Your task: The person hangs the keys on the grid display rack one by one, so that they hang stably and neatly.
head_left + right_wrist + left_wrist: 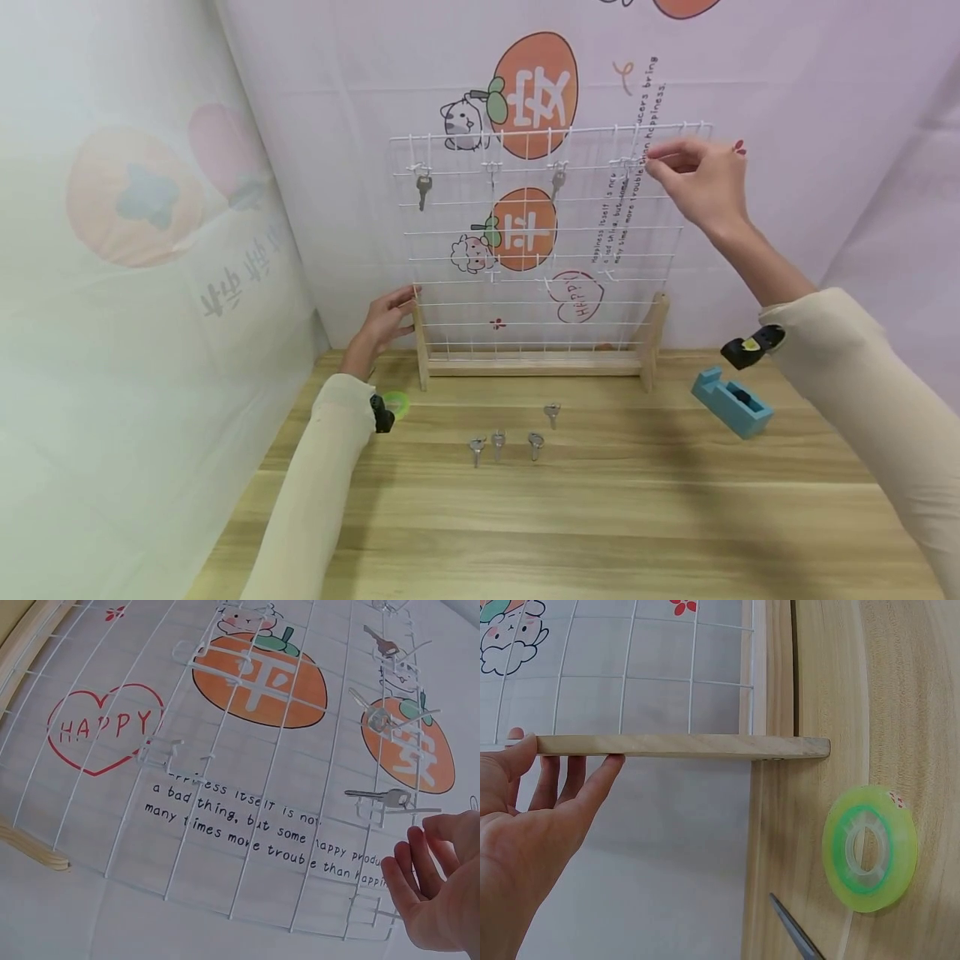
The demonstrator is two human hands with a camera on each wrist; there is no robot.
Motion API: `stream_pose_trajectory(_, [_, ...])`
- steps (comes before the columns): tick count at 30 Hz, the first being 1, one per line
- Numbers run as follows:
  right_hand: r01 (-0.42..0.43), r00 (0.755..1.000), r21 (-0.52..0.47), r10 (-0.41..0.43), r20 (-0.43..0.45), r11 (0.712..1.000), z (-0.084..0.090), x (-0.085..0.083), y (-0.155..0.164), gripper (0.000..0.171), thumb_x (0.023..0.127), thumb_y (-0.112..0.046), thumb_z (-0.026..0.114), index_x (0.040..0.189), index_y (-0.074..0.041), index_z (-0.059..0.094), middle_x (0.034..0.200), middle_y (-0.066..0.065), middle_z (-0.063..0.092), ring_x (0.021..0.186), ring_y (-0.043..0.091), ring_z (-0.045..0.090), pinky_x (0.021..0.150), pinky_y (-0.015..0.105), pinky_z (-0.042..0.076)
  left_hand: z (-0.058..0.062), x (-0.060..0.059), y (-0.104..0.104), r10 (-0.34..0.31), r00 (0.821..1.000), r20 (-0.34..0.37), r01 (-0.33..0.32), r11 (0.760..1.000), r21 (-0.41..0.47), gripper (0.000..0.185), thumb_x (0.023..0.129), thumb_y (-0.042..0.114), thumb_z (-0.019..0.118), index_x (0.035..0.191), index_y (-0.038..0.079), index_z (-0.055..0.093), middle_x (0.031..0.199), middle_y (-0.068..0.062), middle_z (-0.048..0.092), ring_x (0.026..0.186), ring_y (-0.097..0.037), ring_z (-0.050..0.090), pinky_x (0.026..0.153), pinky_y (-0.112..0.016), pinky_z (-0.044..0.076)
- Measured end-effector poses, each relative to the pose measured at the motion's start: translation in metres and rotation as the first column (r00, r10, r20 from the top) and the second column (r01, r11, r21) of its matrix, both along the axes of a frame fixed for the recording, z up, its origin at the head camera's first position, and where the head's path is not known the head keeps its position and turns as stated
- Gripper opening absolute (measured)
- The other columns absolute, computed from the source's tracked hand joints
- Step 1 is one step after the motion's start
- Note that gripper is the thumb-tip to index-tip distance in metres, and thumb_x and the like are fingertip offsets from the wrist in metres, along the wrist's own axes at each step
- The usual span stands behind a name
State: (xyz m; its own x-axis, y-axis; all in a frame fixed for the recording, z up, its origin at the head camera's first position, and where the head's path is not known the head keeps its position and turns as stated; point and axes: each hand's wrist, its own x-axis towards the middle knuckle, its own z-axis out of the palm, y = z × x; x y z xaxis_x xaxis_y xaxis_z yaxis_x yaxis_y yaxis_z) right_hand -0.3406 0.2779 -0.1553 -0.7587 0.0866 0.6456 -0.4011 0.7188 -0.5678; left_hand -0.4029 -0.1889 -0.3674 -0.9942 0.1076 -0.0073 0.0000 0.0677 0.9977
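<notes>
A white wire grid rack [540,256] on wooden side posts stands at the back of the table, several keys hanging from its upper row of hooks. My left hand [387,317] grips the rack's left edge at the top of the wooden post [682,746], its fingers along the post's outer side. Raised at the rack's upper right, my right hand [705,179] holds nothing, fingers bent and fingertips close to a hook's end. On that hook hangs a silver key [390,797]. Another key [375,716] hangs from the neighbouring hook, and a darker key [423,192] at the far left.
Several loose keys [498,442] lie on the wooden table before the rack. A blue tape dispenser [732,402] sits at the right. Beside the left post lie a green tape roll [870,849] and a pointed metal tool [796,927]. Printed cloth hangs behind.
</notes>
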Motion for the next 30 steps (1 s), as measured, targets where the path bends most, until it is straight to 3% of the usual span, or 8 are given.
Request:
stream_pose_trajectory(7, [-0.049, 0.997, 0.017, 0.05, -0.057, 0.999, -0.02, 0.016, -0.004, 0.033, 0.099, -0.028, 0.073, 0.123, -0.006, 0.076, 0.118, 0.017, 0.076, 0.084, -0.013, 0.062, 0.084, 0.012, 0.055, 0.014, 0.011, 0.002, -0.021, 0.999, 0.031, 0.02, 0.999, 0.033, 0.047, 0.11, 0.008, 0.05, 0.157, 0.013, 0.047, 0.166, -0.011, 0.035, 0.153, -0.03, 0.031, 0.117, -0.058, 0.037])
stream_pose_trajectory(14, [-0.158, 0.986, 0.07, 0.162, -0.045, 0.985, -0.06, 0.029, -0.015, 0.024, 0.098, -0.015, 0.074, 0.116, 0.001, 0.075, 0.109, 0.019, 0.077, 0.083, -0.016, 0.06, 0.083, 0.009, 0.054, 0.018, 0.013, 0.002, -0.033, 0.999, 0.019, 0.032, 0.998, 0.048, 0.05, 0.11, 0.005, 0.048, 0.16, 0.012, 0.042, 0.166, -0.012, 0.035, 0.153, -0.032, 0.032, 0.117, -0.061, 0.036])
stream_pose_trajectory(16, [-0.186, 0.981, 0.086, 0.189, -0.029, 0.979, -0.074, 0.031, -0.017, 0.022, 0.097, -0.013, 0.075, 0.114, 0.001, 0.075, 0.107, 0.019, 0.077, 0.083, -0.011, 0.064, 0.08, 0.006, 0.052, 0.015, 0.01, 0.001, -0.026, 1.0, -0.001, 0.026, 0.999, 0.042, 0.052, 0.11, 0.005, 0.048, 0.161, 0.013, 0.039, 0.166, -0.013, 0.035, 0.153, -0.033, 0.032, 0.117, -0.062, 0.037])
stream_pose_trajectory(20, [-0.246, 0.969, 0.091, 0.245, 0.018, 0.965, -0.106, 0.033, -0.023, 0.017, 0.095, -0.006, 0.076, 0.11, 0.002, 0.075, 0.104, 0.021, 0.077, 0.086, 0.017, 0.075, 0.076, 0.004, 0.051, 0.007, 0.004, 0.001, 0.0, 1.0, -0.029, 0.001, 0.999, 0.033, 0.055, 0.11, 0.007, 0.048, 0.163, 0.017, 0.036, 0.166, -0.012, 0.036, 0.151, -0.032, 0.036, 0.116, -0.06, 0.039])
stream_pose_trajectory(23, [-0.288, 0.957, 0.104, 0.284, 0.059, 0.952, -0.135, 0.034, -0.025, 0.014, 0.095, -0.003, 0.076, 0.108, 0.003, 0.075, 0.101, 0.02, 0.077, 0.087, 0.033, 0.075, 0.075, 0.004, 0.05, 0.002, 0.001, 0.001, 0.015, 0.999, -0.047, -0.014, 1.0, 0.023, 0.055, 0.11, 0.007, 0.05, 0.162, 0.018, 0.037, 0.165, -0.012, 0.038, 0.149, -0.033, 0.039, 0.114, -0.059, 0.041])
stream_pose_trajectory(30, [-0.351, 0.929, 0.116, 0.329, 0.172, 0.929, -0.2, 0.031, -0.029, 0.013, 0.095, -0.003, 0.075, 0.106, 0.005, 0.076, 0.098, 0.019, 0.077, 0.085, 0.033, 0.075, 0.073, 0.009, 0.054, 0.002, 0.0, 0.003, 0.025, 0.997, -0.068, -0.026, 0.999, -0.021, 0.05, 0.11, 0.01, 0.051, 0.159, 0.017, 0.044, 0.163, -0.012, 0.04, 0.149, -0.031, 0.04, 0.113, -0.058, 0.044])
